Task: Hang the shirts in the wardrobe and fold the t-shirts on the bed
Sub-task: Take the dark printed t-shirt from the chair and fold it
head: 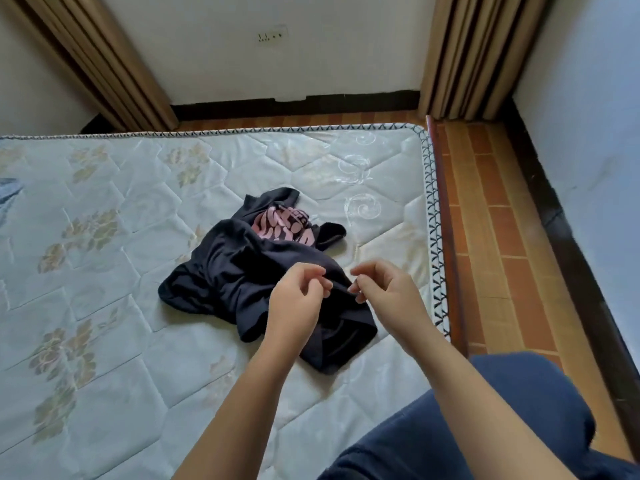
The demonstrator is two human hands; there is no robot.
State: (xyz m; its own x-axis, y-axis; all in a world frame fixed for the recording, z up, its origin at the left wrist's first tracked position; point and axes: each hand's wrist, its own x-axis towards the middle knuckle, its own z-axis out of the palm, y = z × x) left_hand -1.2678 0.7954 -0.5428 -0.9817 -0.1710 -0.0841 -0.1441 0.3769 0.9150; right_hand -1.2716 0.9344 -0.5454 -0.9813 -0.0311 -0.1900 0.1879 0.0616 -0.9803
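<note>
1. Dark blue trouser leg point(502, 427) fills the 5 o'clock corner, closest to the lens.
2. Two bare forearms reach from 6 o'clock toward the centre. The left hand point(298, 299) and right hand point(388, 292) hover side by side, slightly apart, over the near end of the t-shirt point(235, 275).
3. Fingers point(311, 270) on both hands are loosely curled and released, grasping nothing. Whether the tips touch the cloth cannot be told.
4. This navy t-shirt lies crumpled and unfolded on the bed point(104, 306), about mid-frame, with its pink print point(284, 226) showing at its 12 o'clock end.
5. Around it the bed is a bare quilted mattress with a floral pattern. Its piped edge runs down at 3 o'clock.
6. Beyond that edge, brown floor tiles point(485, 220) lie at 3 o'clock.
7. Striped curtains hang at 11 o'clock point(97, 57) and 1 o'clock point(474, 53), and a wall socket point(273, 35) sits at 12 o'clock.
</note>
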